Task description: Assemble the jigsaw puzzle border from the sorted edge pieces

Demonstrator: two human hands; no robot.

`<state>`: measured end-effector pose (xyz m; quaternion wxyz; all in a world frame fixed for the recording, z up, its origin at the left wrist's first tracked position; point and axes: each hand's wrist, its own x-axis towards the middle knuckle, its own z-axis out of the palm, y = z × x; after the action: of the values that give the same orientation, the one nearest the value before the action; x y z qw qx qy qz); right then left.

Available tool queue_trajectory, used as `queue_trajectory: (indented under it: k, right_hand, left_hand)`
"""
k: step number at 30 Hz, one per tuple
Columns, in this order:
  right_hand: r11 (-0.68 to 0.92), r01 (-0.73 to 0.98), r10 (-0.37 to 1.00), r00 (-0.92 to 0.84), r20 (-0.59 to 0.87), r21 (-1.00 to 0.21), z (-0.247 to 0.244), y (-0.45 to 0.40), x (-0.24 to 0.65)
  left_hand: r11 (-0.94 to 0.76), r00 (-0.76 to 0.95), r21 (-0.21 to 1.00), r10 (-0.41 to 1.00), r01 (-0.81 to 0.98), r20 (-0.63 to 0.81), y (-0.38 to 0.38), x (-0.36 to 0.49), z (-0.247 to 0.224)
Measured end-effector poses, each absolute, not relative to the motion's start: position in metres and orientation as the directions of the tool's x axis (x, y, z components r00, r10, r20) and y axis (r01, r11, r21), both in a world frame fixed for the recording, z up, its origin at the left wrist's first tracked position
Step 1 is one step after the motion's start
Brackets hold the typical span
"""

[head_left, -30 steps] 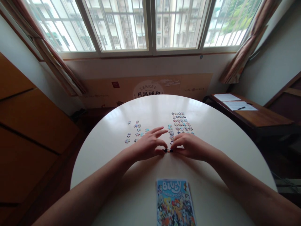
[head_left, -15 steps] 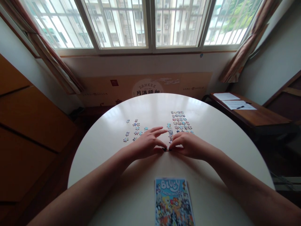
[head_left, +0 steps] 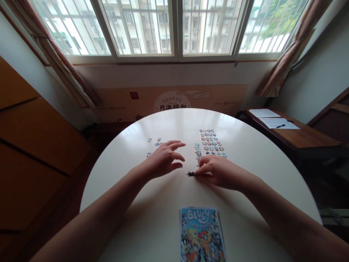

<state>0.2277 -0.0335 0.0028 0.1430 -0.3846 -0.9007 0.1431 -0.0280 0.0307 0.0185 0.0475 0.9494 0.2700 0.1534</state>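
Fingers apart and holding nothing, my left hand (head_left: pixel 167 156) hovers over the white round table (head_left: pixel 141 225), beside loose jigsaw pieces (head_left: pixel 158 143) that it partly covers. Thumb and forefinger of my right hand (head_left: pixel 216 169) pinch the right end of a small dark jigsaw piece (head_left: pixel 191 174) lying on the tabletop; whether it is one piece or two joined I cannot tell. Just beyond it runs a narrow strip of jigsaw pieces (head_left: pixel 197 151), its near end partly behind my right fingers. Rows of jigsaw pieces (head_left: pixel 209 139) lie farther back on the right.
A colourful Bluey picture sheet (head_left: pixel 202 236) lies near me on the table. To the right, a brown wooden side table (head_left: pixel 289 136) bears papers (head_left: pixel 278 123) and a dark pen. A large printed board (head_left: pixel 109 98) stands below the barred window.
My left hand has let go of the dark jigsaw piece and drawn back to the left, its fingers spreading. The right hand remains at the piece.
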Motion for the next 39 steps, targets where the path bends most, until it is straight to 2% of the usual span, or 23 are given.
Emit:
queue_trajectory:
  k: [5,12,23,29,39]
  right_hand:
    - [0.65,0.665,0.743,-0.657,0.126,-0.369,0.008,-0.038,0.223]
    - [0.65,0.658,0.745,-0.65,0.149,-0.379,0.008,-0.039,0.222]
    - [0.694,0.623,0.714,-0.662,0.229,-0.361,-0.003,-0.037,0.219]
    - [0.697,0.629,0.71,-0.673,0.21,-0.344,-0.003,-0.037,0.217]
    - [0.701,0.599,0.703,-0.671,0.235,-0.386,-0.004,-0.036,0.22]
  left_hand:
    - [-0.789,0.767,0.094,0.613,0.607,0.192,0.029,-0.036,0.031]
    - [-0.772,0.763,0.13,0.635,0.622,0.121,0.027,-0.03,0.021]
    - [-0.696,0.689,0.121,0.718,0.708,0.098,0.021,-0.02,0.017]
    - [-0.661,0.65,0.115,0.75,0.742,0.12,0.019,-0.019,0.014]
    - [-0.655,0.647,0.137,0.756,0.743,0.101,0.019,-0.02,0.013]
